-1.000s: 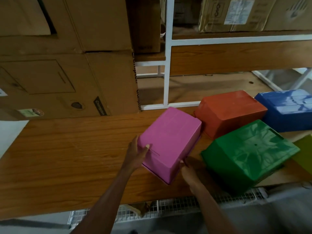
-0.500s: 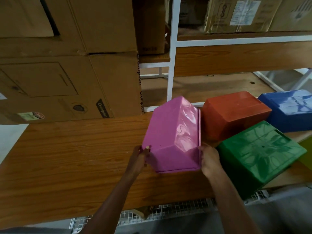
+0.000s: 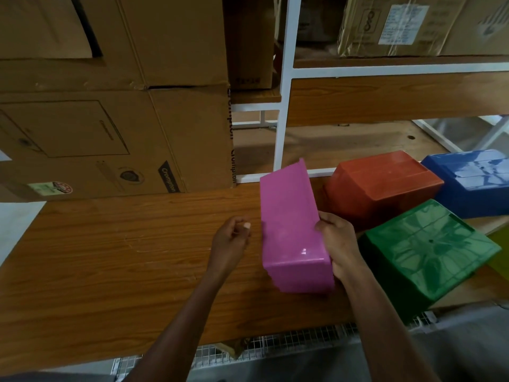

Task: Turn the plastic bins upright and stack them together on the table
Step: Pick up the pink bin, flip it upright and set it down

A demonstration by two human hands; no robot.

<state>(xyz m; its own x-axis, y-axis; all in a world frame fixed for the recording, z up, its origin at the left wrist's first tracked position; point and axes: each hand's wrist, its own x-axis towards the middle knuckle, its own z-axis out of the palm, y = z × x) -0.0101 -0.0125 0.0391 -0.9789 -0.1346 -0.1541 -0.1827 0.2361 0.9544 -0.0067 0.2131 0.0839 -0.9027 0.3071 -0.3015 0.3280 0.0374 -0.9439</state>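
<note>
A pink plastic bin [image 3: 289, 221] stands tipped on its side on the wooden table [image 3: 124, 244], its rim pointing away from me. My right hand [image 3: 337, 244] grips its right side near the bottom corner. My left hand [image 3: 232, 241] hovers just left of the bin, fingers loosely curled, holding nothing. To the right lie an orange bin [image 3: 382, 186], a blue bin [image 3: 473, 183] and a green bin [image 3: 429, 252], all upside down. A sliver of a yellow-green bin [image 3: 502, 249] shows at the right edge.
Stacked cardboard boxes [image 3: 110, 119] stand at the back left of the table. A white metal shelf frame [image 3: 283, 106] with more boxes rises behind the bins. A wire mesh [image 3: 275, 351] runs below the table's front edge.
The pink bin has been rotated from upside down onto its side. My left hand has come off it and pulled slightly left; my right hand moved up onto its right side.
</note>
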